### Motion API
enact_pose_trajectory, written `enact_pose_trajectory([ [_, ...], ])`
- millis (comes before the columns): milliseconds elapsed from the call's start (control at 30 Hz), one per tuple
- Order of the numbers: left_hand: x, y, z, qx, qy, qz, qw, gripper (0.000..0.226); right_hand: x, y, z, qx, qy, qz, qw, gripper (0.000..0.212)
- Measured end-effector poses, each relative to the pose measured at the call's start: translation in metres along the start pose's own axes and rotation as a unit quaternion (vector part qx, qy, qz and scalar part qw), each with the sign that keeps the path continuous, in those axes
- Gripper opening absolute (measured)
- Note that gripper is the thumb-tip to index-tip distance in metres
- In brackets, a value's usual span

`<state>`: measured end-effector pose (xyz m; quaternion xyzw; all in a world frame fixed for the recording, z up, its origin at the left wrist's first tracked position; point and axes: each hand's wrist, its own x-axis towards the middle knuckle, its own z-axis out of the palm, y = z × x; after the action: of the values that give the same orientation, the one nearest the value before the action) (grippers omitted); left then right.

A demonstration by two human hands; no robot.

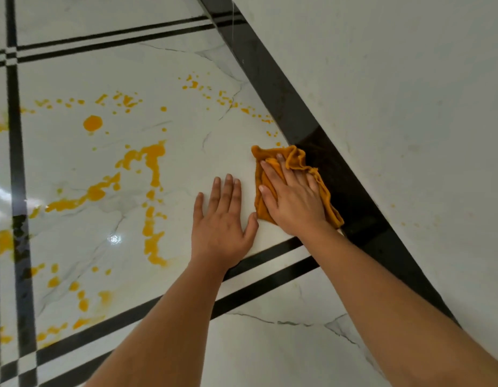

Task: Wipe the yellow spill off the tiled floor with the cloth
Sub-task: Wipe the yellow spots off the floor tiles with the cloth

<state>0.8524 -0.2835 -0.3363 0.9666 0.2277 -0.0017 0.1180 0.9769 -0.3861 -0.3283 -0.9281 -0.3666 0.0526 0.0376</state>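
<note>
Glossy white marble-look tiled floor (pixel 203 163) with paired black stripes, filling the left and bottom of the view, cut off by the frame on both sides; glare spots near the left edge. Plain white wall (pixel 395 93) up the right side; faint yellowish specks low on it, too small to identify. Black skirting band (pixel 270 79) running diagonally between wall and floor. Yellow spill (pixel 153 163) in splashes, trails and drops over the big tile, left of both hands, reaching from near the skirting to the left edge and cut off there; thin smears at lower left hard to make out. Two bare forearms entering from the bottom, elbows out of view. Left grip (pixel 222 219) with fingers straight and spread, palm flat on bare tile, holding nothing; thumb tip just beside the cloth, contact unclear. Right grip (pixel 295 202) with fingers straight, pressing flat on the crumpled orange-yellow cloth (pixel 291 157); cloth lying at the foot of the skirting, far side lapping onto the black band; middle hidden under the palm; long axis parallel to the skirting, upper left to lower right.
</note>
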Motion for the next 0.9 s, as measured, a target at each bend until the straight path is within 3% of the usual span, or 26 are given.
enact_pose_trajectory([
  [200, 0.0, -0.001, 0.0, -0.009, -0.007, -0.001, 1.0, 0.074, -0.051, 0.016, 0.003, 0.016, 0.026, -0.036, 0.999, 0.058],
  [433, 0.001, -0.001, 0.001, -0.005, 0.001, 0.006, 1.0, 0.075, 0.002, -0.003, 0.0, 0.013, -0.007, 0.003, 1.0, 0.056],
  [567, 0.002, -0.001, -0.001, -0.003, -0.01, 0.005, 1.0, 0.073, -0.075, 0.009, 0.009, -0.004, 0.039, 0.038, 0.999, 0.057],
  [633, 0.0, -0.001, -0.002, -0.006, -0.016, 0.001, 1.0, 0.073, -0.111, 0.014, 0.011, -0.015, 0.024, 0.058, 0.998, 0.058],
  [833, -0.022, 0.005, -0.004, 0.026, -0.036, 0.043, 0.998, 0.066, -0.078, 0.008, 0.009, -0.014, 0.023, 0.059, 0.998, 0.059],
  [900, -0.045, 0.009, -0.001, 0.02, -0.036, 0.047, 0.998, 0.066, -0.106, 0.002, 0.016, -0.013, 0.047, 0.078, 0.996, 0.057],
])
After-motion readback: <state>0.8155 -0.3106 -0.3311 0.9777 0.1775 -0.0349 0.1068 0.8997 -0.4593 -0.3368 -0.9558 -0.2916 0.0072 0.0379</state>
